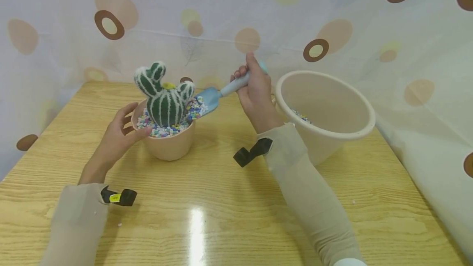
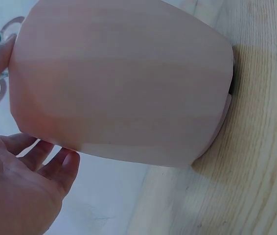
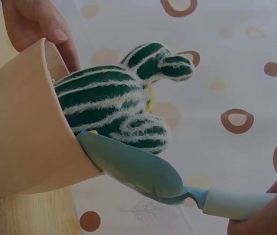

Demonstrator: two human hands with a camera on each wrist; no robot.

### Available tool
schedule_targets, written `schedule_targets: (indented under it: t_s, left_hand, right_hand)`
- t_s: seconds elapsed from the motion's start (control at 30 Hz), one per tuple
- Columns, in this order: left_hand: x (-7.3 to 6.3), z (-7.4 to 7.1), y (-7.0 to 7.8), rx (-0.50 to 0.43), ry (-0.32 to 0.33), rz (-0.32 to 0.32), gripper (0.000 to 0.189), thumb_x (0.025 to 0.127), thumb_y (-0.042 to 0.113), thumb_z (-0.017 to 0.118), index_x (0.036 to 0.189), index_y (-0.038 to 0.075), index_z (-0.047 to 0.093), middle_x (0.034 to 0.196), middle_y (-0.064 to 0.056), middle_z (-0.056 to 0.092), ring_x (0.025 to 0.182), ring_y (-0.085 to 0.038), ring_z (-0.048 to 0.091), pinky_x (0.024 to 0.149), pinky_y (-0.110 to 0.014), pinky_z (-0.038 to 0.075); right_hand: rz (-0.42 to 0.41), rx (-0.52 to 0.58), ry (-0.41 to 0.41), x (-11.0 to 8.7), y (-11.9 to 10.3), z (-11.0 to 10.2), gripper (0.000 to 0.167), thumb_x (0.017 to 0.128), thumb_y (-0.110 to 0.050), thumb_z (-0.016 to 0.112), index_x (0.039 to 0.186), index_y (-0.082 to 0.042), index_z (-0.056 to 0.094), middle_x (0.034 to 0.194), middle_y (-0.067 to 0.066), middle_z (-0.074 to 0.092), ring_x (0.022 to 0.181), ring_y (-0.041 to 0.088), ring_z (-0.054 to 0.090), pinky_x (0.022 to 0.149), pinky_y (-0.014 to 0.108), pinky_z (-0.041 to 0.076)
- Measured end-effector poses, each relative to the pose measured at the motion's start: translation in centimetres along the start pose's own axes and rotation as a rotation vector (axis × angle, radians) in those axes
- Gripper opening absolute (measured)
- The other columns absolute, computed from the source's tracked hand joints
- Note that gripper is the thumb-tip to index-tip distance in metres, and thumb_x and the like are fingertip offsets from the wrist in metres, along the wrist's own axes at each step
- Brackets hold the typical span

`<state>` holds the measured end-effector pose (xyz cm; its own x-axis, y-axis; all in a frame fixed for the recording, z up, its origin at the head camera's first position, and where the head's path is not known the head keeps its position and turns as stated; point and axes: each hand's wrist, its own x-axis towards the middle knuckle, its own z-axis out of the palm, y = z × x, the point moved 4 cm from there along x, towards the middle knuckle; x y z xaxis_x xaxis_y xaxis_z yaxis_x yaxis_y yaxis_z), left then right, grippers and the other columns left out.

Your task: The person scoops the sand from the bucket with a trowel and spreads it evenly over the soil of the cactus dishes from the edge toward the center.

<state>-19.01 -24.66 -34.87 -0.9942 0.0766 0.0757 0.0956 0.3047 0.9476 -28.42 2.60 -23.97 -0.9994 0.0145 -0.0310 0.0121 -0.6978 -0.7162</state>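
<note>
My right hand grips the pale handle of a small blue garden trowel. Colourful pebbles lie in its scoop, and the tip overlaps the right rim of a peach flower pot. In the right wrist view the trowel's underside slants down at the pot's edge. A green knitted cactus with white fuzzy stripes and a yellow top stands in the pot, with pebbles around its base. My left hand holds the pot's left side, thumb at the near rim and fingers behind.
A big cream bucket stands at the right, just beyond my right forearm, with some pebbles inside. A few stray pebbles lie on the wooden table. A patterned cloth hangs behind and along the sides.
</note>
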Motion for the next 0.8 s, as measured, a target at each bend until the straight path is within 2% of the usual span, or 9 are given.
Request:
schedule_targets:
  t_s: [0.1, 0.2, 0.4, 0.6, 0.8]
  left_hand:
    - [0.0, 0.0, 0.0, 0.035, -0.009, -0.007, 0.086, 0.09, 0.021, 0.063, 0.154, 0.012, 0.006, 0.158, -0.014, 0.008, 0.14, -0.041, 0.021, 0.108, -0.042, 0.036]
    - [0.0, 0.1, 0.2, 0.057, -0.008, 0.01, 0.09, 0.087, 0.019, 0.067, 0.154, 0.01, 0.007, 0.157, -0.016, 0.004, 0.14, -0.042, 0.016, 0.11, -0.058, 0.026]
    - [0.1, 0.2, 0.5, 0.091, 0.009, 0.036, 0.088, 0.085, 0.019, 0.069, 0.152, 0.008, 0.013, 0.153, -0.018, 0.007, 0.135, -0.039, 0.018, 0.109, -0.057, 0.026]
    - [0.1, 0.2, 0.4, 0.092, 0.001, 0.033, 0.089, 0.086, 0.019, 0.068, 0.153, 0.008, 0.01, 0.154, -0.018, 0.007, 0.136, -0.04, 0.016, 0.11, -0.058, 0.025]
    - [0.3, 0.1, 0.0, 0.072, -0.018, 0.044, 0.09, 0.088, 0.02, 0.066, 0.154, 0.01, 0.006, 0.156, -0.017, 0.003, 0.138, -0.044, 0.013, 0.11, -0.06, 0.021]
  right_hand:
    - [-0.005, -0.017, -0.008, 0.0, 0.0, 0.3, 0.027, 0.099, -0.022, 0.051, 0.075, -0.011, 0.046, 0.057, -0.002, 0.043, 0.058, 0.012, 0.041, 0.067, 0.025, 0.036]
    - [-0.016, -0.03, -0.028, -0.1, -0.1, 0.7, 0.027, 0.099, -0.021, 0.051, 0.074, -0.011, 0.047, 0.057, -0.001, 0.043, 0.058, 0.012, 0.041, 0.065, 0.024, 0.037]
    - [-0.04, -0.073, -0.055, -0.3, -0.6, 1.3, 0.029, 0.098, -0.022, 0.052, 0.072, -0.01, 0.049, 0.057, -0.001, 0.044, 0.058, 0.012, 0.041, 0.063, 0.023, 0.038]
    - [-0.06, -0.074, -0.044, -0.4, -1.1, 1.7, 0.029, 0.098, -0.02, 0.052, 0.071, -0.01, 0.05, 0.056, -0.001, 0.044, 0.058, 0.013, 0.041, 0.061, 0.023, 0.038]
    - [-0.045, -0.08, -0.022, -0.4, -0.8, 1.7, 0.028, 0.097, -0.02, 0.053, 0.072, -0.009, 0.049, 0.056, -0.001, 0.043, 0.057, 0.012, 0.041, 0.061, 0.023, 0.038]
